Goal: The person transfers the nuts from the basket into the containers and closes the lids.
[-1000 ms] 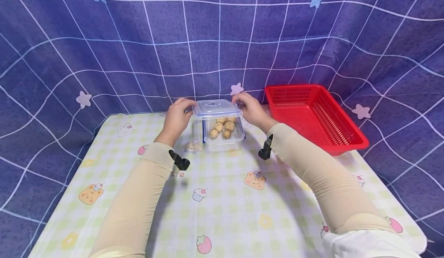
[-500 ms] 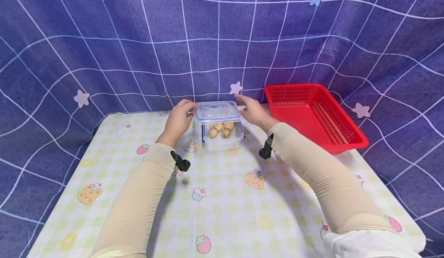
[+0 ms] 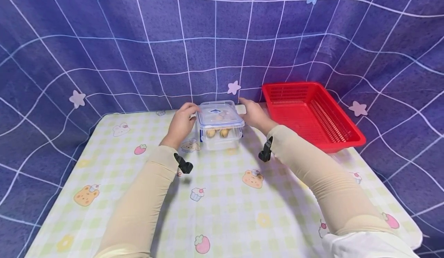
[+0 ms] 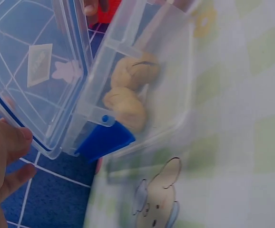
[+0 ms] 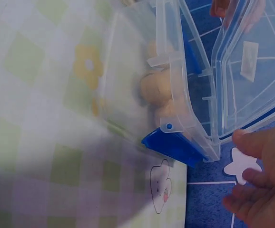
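A clear plastic food container (image 3: pixel 222 144) stands near the back of the table with several round tan nuts, apparently walnuts (image 3: pixel 224 133), inside. Its clear lid (image 3: pixel 222 117), with a blue seal, lies over the top, and in the left wrist view it tilts away from the rim. My left hand (image 3: pixel 182 122) pinches the lid's left edge. Beside the right edge is my right hand (image 3: pixel 256 114); in the right wrist view its thumb tip meets the lid's edge while the other fingers hang loosely off it. Blue side latches (image 4: pixel 106 141) are swung outward.
To the right of the container sits a red perforated plastic basket (image 3: pixel 301 119), just beyond my right forearm. A checked cloth with cartoon prints covers the table (image 3: pixel 222 219). Behind it hangs a blue gridded curtain (image 3: pixel 215 50).
The lid has come down and toward me over the container, covering more of the nuts. My left hand moved with it; the right hand's fingers have loosened from the lid's right edge.
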`<state>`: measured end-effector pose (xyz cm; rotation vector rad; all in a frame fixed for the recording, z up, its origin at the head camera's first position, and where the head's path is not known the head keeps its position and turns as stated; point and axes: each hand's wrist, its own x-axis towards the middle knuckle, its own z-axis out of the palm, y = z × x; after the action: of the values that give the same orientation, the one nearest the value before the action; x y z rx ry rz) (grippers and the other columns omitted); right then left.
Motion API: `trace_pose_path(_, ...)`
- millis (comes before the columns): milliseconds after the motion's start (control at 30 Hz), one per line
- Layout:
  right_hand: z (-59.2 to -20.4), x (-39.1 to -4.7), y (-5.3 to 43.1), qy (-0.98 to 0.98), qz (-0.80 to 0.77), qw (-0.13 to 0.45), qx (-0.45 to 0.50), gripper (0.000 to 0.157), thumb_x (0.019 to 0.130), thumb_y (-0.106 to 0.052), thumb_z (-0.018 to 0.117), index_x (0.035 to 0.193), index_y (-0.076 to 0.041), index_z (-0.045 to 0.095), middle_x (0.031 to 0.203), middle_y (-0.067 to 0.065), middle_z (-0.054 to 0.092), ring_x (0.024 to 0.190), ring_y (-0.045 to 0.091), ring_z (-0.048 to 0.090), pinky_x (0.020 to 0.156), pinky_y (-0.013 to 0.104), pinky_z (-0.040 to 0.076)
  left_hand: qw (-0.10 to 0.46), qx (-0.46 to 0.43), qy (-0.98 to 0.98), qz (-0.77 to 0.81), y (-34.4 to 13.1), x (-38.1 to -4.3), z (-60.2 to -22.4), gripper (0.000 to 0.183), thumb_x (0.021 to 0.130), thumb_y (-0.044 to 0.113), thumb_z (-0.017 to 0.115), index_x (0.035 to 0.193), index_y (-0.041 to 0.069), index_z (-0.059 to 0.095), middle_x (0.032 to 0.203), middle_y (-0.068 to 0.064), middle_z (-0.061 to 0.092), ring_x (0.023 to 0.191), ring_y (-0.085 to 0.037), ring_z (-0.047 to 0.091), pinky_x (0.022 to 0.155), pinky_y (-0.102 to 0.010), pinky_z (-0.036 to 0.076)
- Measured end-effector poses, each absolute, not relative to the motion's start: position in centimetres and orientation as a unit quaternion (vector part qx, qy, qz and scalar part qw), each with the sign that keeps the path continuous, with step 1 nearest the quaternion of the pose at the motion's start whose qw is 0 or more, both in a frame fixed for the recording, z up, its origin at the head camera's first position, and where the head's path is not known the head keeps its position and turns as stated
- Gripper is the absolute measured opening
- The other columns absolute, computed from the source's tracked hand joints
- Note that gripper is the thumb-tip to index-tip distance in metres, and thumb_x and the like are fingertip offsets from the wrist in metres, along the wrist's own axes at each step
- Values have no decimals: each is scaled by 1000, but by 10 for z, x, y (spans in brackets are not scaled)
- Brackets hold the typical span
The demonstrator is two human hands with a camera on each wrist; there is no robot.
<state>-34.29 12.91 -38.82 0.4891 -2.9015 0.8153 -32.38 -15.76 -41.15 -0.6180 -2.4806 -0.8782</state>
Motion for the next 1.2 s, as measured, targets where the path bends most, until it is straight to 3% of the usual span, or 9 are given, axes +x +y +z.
trace_pose_path(233,-398,-343,128,-962,244,30,115,75,91,-17,72,154,1,37,149,23,50,139,38,45,118,46,34,222,-225,-892,-323,-154,-328,-424,34,87,-15,65,108,10,72,122,-5,64,120,-26,60,104,-40,48)
trace_pose_path(567,-404,-340,121,-964,240,41,103,66,93,-10,69,151,4,41,145,24,54,136,36,50,117,43,36,274,-245,-867,-336,-153,-328,-429,33,86,-19,62,103,7,74,119,-8,65,117,-26,62,100,-38,51)
trace_pose_path(1200,-408,-341,121,-965,243,67,78,61,95,-19,67,149,0,46,142,23,57,132,36,53,113,44,40,284,-239,-860,-349,-150,-340,-439,34,85,-20,62,104,5,73,122,-10,63,120,-28,61,106,-38,48)
